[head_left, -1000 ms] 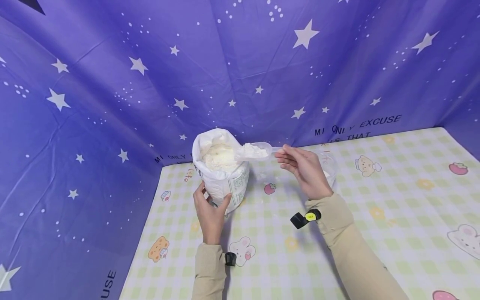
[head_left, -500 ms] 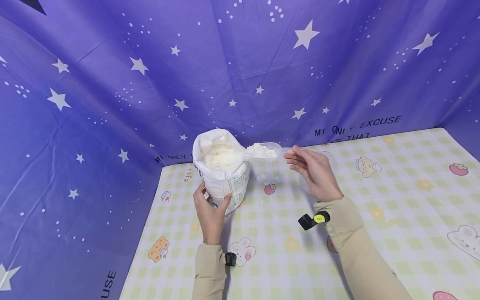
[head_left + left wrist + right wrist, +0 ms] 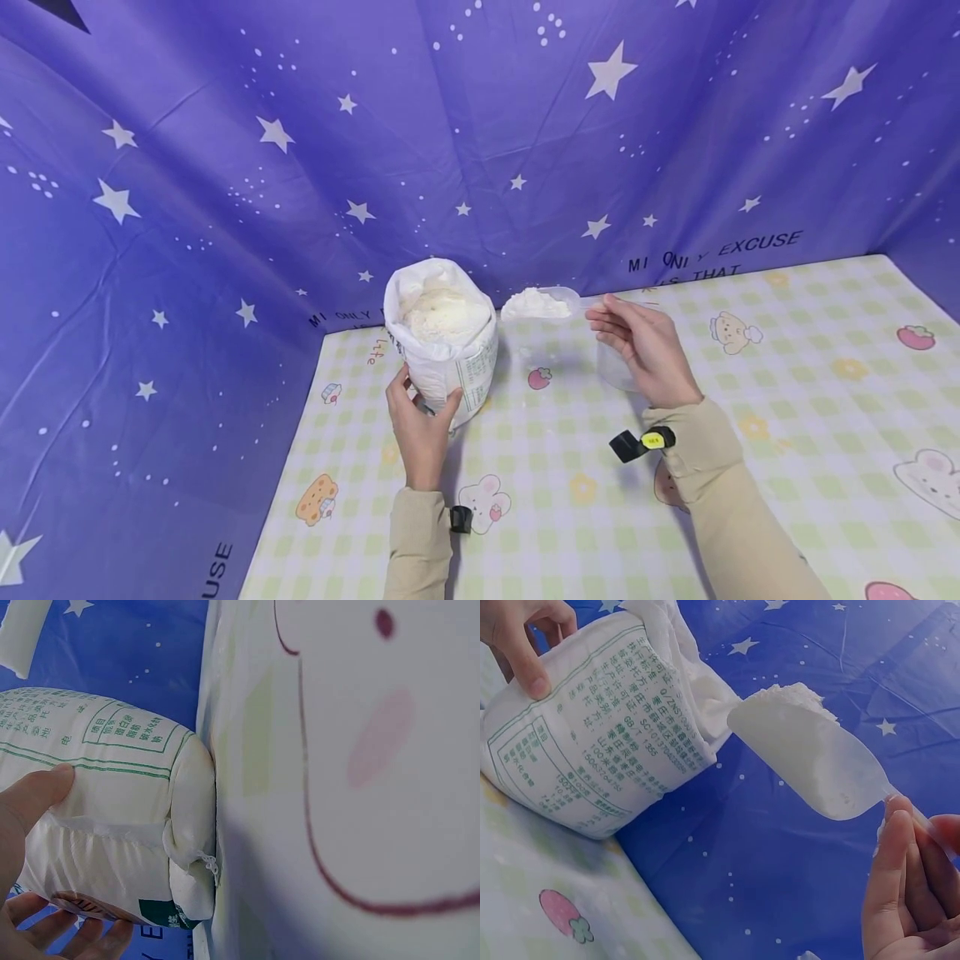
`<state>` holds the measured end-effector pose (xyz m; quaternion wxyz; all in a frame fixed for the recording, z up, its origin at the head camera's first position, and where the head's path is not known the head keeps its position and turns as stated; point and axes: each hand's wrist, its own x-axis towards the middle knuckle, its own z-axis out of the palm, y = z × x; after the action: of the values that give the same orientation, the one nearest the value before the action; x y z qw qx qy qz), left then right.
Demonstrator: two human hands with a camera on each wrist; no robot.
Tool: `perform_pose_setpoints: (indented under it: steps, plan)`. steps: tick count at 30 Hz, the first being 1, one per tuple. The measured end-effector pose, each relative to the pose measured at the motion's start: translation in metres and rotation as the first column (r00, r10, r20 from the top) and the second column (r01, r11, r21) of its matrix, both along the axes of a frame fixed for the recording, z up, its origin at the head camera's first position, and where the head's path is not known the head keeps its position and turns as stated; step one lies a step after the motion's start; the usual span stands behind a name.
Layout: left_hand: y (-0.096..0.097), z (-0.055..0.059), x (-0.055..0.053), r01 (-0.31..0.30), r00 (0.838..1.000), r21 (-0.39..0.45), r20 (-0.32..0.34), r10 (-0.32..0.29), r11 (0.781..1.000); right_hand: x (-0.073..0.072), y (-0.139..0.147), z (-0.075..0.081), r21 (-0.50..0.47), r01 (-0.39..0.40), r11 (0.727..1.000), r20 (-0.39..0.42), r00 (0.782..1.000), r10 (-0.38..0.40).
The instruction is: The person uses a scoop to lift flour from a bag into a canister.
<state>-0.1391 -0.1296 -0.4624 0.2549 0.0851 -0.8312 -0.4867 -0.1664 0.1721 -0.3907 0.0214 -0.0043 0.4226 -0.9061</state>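
Observation:
A white cloth bag with green print (image 3: 471,375) stands upright on the table, its mouth rolled back around white flour (image 3: 442,315). My left hand (image 3: 422,429) grips the lower side of the bag, thumb on the near face and fingers around the other side. In the left wrist view the thumb (image 3: 52,784) presses into the cloth. My right hand (image 3: 651,350) pinches the thin handle of a translucent plastic scoop (image 3: 810,761), held level to the right of the bag. Heaped flour (image 3: 536,303) fills the scoop.
Partly hidden behind my right hand, a clear plastic container (image 3: 617,371) stands on the checked tablecloth (image 3: 555,533). A purple curtain with white stars (image 3: 420,150) rises along the back and left of the table.
My right hand has moved right with the full scoop, taking it from over the bag's rim to a spot clear of the bag. The left hand and the bag have stayed put.

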Motion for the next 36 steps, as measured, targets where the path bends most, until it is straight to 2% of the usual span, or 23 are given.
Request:
perform_pose_setpoints:
  steps: [17,36]
  plan:
    - [-0.001,-0.002,0.0,0.001,1.0,-0.006,-0.006,-0.001,1.0,0.009,0.021,-0.001,-0.044,0.035,0.998,0.005,0.999,-0.035]
    - [-0.001,-0.003,-0.002,-0.001,1.0,-0.022,-0.003,0.001,1.0,0.015,0.046,-0.003,-0.154,0.051,0.987,-0.031,0.998,-0.056]
